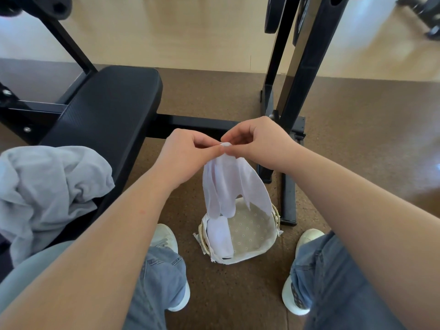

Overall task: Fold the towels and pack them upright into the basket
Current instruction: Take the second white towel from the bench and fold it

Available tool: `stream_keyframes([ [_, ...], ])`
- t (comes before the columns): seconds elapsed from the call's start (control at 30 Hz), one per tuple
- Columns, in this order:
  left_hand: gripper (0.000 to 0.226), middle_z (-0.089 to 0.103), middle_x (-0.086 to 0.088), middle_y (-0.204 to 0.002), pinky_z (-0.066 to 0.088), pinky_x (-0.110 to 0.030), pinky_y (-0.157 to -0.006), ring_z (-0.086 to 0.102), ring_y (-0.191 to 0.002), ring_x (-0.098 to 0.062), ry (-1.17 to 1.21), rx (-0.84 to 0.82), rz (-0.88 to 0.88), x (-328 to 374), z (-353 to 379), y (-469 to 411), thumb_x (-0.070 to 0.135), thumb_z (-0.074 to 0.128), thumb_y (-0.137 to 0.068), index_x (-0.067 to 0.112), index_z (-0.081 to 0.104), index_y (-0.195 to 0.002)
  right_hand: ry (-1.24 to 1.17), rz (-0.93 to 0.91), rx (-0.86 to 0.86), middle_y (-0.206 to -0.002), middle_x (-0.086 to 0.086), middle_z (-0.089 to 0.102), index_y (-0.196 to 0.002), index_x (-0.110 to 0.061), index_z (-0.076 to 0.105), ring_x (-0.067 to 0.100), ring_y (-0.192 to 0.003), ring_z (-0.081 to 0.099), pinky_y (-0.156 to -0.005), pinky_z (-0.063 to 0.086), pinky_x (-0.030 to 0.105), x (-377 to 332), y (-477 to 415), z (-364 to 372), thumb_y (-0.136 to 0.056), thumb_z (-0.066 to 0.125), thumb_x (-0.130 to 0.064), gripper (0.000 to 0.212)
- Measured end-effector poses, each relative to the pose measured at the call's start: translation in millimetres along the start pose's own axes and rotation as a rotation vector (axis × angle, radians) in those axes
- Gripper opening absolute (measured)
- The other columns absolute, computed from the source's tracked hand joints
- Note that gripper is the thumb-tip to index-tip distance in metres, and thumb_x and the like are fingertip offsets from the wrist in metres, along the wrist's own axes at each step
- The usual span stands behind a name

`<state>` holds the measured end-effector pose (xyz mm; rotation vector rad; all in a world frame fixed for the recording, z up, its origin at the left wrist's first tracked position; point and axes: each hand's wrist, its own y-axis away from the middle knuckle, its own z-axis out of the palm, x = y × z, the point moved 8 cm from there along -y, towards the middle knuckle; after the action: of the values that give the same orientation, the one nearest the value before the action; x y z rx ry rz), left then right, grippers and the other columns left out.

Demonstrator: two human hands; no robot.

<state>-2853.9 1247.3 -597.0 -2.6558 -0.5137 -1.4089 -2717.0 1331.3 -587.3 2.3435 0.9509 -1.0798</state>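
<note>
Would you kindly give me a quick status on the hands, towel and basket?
Left hand and right hand pinch top of white towel. It hangs above basket; one folded towel upright inside. Nothing between; grey pile on bench.

There are two hands, the left hand [188,156] and the right hand [259,141]. White towels number two: one hanging towel [231,186] pinched by both hands, and one folded towel [220,236] standing in the basket. There is one basket [262,248], one heap of grey cloth [47,191] on one black padded table [114,108], and two pale shoes, the left shoe [164,234] and the right shoe [307,236].
</note>
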Motion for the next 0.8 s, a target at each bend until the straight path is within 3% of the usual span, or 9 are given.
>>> stream_keyframes([
  [0.17, 0.012, 0.070, 0.024, -0.088, 0.048, -0.012, -0.071, 0.067, -0.084, 0.006, -0.088, -0.012, 0.033, 1, 5, 1, 0.037, 0.075, -0.090, 0.037, 0.077, -0.102, 0.085, -0.003, 0.042, -0.082, -0.020, 0.072, -0.096, -0.038, 0.075, -0.006, -0.078, 0.069, -0.071, 0.055, 0.012, 0, -1, -1, -0.092, 0.075, -0.031, 0.008],
  [0.3, 0.011, 0.064, 0.024, -0.081, 0.046, -0.011, -0.067, 0.065, -0.076, 0.004, -0.228, -0.005, 0.082, 2, 11, 3, 0.036, 0.074, -0.091, 0.033, 0.077, -0.101, 0.003, 0.018, 0.001, -0.085, -0.012, 0.075, -0.095, -0.028, 0.076, 0.001, -0.071, 0.074, -0.068, 0.060, 0.016, 1, 0, 0, -0.094, 0.074, -0.020, 0.007],
  [0.43, 0.016, 0.059, 0.021, -0.077, 0.044, -0.014, -0.066, 0.060, -0.073, 0.000, -0.303, -0.005, 0.054, -5, 17, 1, 0.037, 0.071, -0.094, 0.028, 0.078, -0.104, -0.070, 0.044, -0.036, -0.086, -0.008, 0.078, -0.098, -0.020, 0.080, 0.001, -0.078, 0.076, -0.073, 0.061, 0.018, 3, 0, -1, -0.091, 0.077, -0.018, 0.007],
  [0.63, 0.019, 0.064, 0.014, -0.083, 0.052, -0.023, -0.074, 0.060, -0.075, -0.002, -0.305, -0.028, 0.040, -8, 18, 0, 0.036, 0.071, -0.094, 0.027, 0.079, -0.109, 0.011, 0.055, -0.051, -0.083, -0.018, 0.076, -0.095, -0.033, 0.083, -0.005, -0.081, 0.070, -0.071, 0.055, 0.014, 7, 1, -3, -0.089, 0.079, -0.029, 0.008],
  [0.8, 0.018, 0.065, 0.017, -0.085, 0.046, -0.016, -0.068, 0.062, -0.078, -0.001, -0.260, -0.006, 0.006, -9, 16, 0, 0.037, 0.075, -0.090, 0.030, 0.079, -0.107, 0.112, 0.054, -0.003, -0.079, -0.019, 0.071, -0.088, -0.034, 0.079, -0.003, -0.077, 0.068, -0.068, 0.052, 0.013, 7, 1, -9, -0.089, 0.079, -0.031, 0.003],
])
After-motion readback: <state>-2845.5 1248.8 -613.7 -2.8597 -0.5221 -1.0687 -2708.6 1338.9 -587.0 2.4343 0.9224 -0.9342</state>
